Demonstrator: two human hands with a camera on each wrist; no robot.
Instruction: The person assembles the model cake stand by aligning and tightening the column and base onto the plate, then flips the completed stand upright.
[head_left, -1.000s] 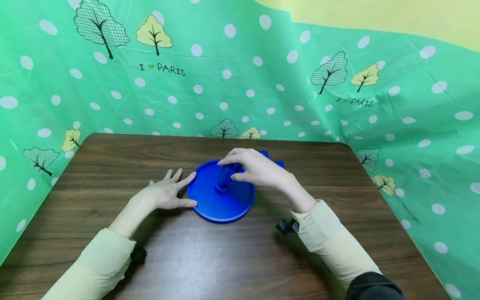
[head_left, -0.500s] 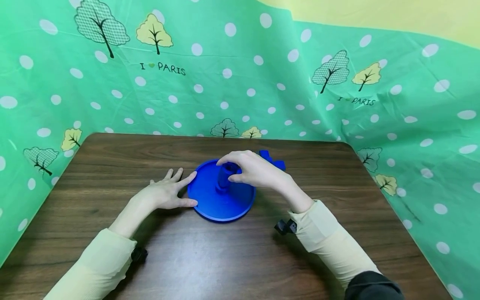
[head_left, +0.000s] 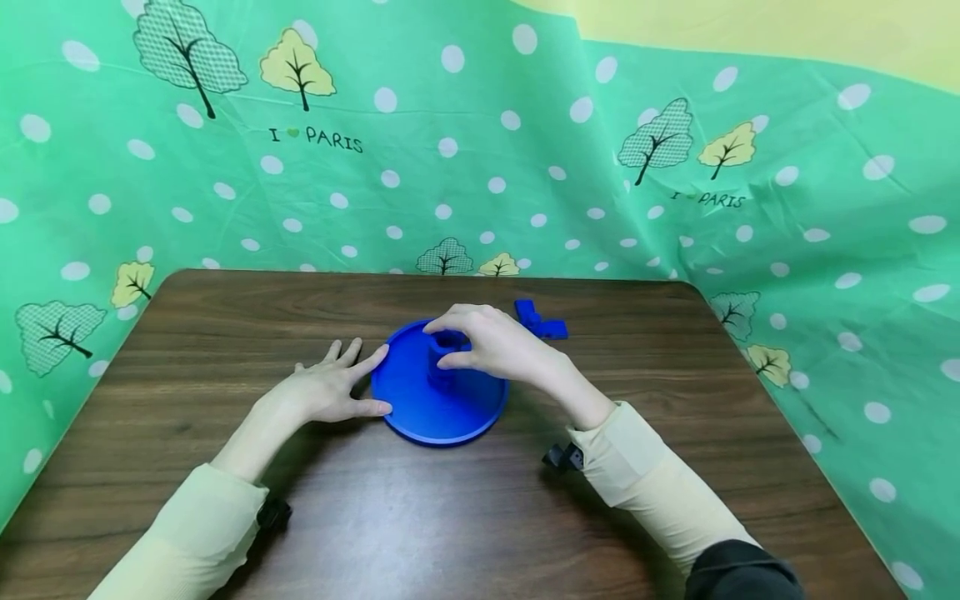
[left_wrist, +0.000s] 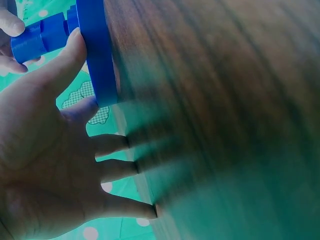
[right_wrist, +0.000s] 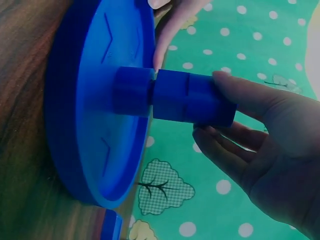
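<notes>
A round blue plate (head_left: 438,418) with a raised rim lies on the table, a short round post (right_wrist: 132,91) rising from its middle. Above that post, a blue hollow cylinder (right_wrist: 195,97) stands end to end with it, slightly tilted, with a thin gap at one side of the joint. My right hand (head_left: 504,340) pinches the cylinder near its top between thumb and fingers. At the plate's left edge, my left hand (head_left: 324,392) has its fingers spread, thumb and index finger against the rim. The other left fingertips rest on the table in the left wrist view.
A blue angled piece with flat arms (head_left: 542,322) lies on the wooden table (head_left: 360,517) behind my right hand, beyond the plate. Green dotted cloth (head_left: 480,167) with printed trees hangs along the table's far and side edges.
The cylinder, leaning at first, has come more upright over the post, and my right hand has shifted slightly left with it. My left hand stays at the rim.
</notes>
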